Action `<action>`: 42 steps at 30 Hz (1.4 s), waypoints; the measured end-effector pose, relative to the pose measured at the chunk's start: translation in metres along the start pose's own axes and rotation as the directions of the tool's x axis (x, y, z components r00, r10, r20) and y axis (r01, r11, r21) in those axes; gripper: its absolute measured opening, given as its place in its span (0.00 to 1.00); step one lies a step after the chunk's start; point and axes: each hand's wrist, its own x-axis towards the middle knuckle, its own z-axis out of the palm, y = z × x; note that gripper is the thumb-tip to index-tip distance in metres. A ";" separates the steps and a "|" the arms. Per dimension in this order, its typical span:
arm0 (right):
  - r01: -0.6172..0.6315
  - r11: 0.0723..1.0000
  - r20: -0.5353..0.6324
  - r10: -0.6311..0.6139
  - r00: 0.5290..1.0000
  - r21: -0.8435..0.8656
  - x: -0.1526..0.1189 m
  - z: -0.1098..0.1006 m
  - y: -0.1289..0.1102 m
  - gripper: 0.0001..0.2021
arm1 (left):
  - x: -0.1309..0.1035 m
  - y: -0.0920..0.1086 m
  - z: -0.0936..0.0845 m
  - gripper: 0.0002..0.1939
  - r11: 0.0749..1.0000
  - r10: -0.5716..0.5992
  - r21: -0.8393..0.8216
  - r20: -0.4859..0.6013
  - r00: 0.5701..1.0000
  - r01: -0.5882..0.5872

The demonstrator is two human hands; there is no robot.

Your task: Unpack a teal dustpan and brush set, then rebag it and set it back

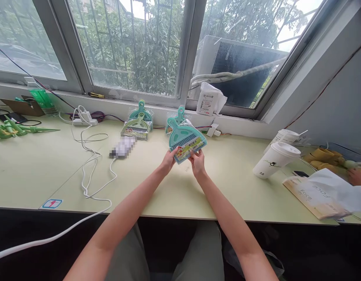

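Observation:
Both my hands hold a packaged teal dustpan and brush set (184, 134) above the table, tilted, with its handle pointing up and to the left. My left hand (169, 160) grips the lower left corner. My right hand (197, 160) pinches the bottom edge right of the middle. Behind it another teal dustpan set (180, 113) leans against the wall, partly hidden by the held one. To the left stand a yellow-green dustpan set (137, 128) and, behind that, a further teal one (141, 110), all in clear wrap.
White cables (89, 171) trail over the table (157, 195) on the left, near a blurred-out device (122, 147). White paper cups (272, 160) and a tissue pack (317, 195) sit on the right. A green bottle (41, 97) stands far left. Another person's hand (357, 176) shows at far right.

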 end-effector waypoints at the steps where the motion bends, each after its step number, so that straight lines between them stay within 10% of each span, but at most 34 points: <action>1: -0.001 1.000 -0.011 0.001 1.000 0.004 -0.001 0.000 0.000 0.21 | 0.000 -0.003 0.001 0.25 0.994 -0.096 -0.052 0.042 0.995 0.098; 15: -0.035 0.999 -0.070 0.036 0.997 0.016 -0.004 0.002 0.007 0.21 | 0.013 -0.025 -0.012 0.24 0.998 -0.050 0.026 0.012 0.999 0.049; 23: -0.292 0.920 0.063 0.318 0.946 -0.260 0.026 -0.030 -0.015 0.11 | 0.024 -0.014 -0.033 0.20 0.985 -0.158 0.052 -0.123 0.980 0.166; 26: -0.081 0.851 -0.136 0.010 0.991 -0.520 0.035 -0.055 -0.031 0.12 | 0.029 0.000 -0.048 0.18 0.975 -0.223 -0.061 -0.157 0.962 0.215; 29: 0.245 0.667 0.026 -0.321 0.947 -0.703 0.034 -0.064 -0.038 0.20 | 0.031 0.008 -0.060 0.20 0.965 -0.257 -0.098 -0.142 0.956 0.245; 34: 0.518 0.510 0.410 -0.316 0.855 -0.687 0.028 -0.049 -0.027 0.25 | 0.030 0.010 -0.066 0.23 0.950 -0.310 -0.006 -0.110 0.944 0.311; 42: 0.451 0.499 0.291 -0.367 0.884 -0.740 0.033 -0.055 -0.013 0.06 | 0.024 0.009 -0.058 0.22 0.907 -0.409 0.139 0.061 0.911 0.398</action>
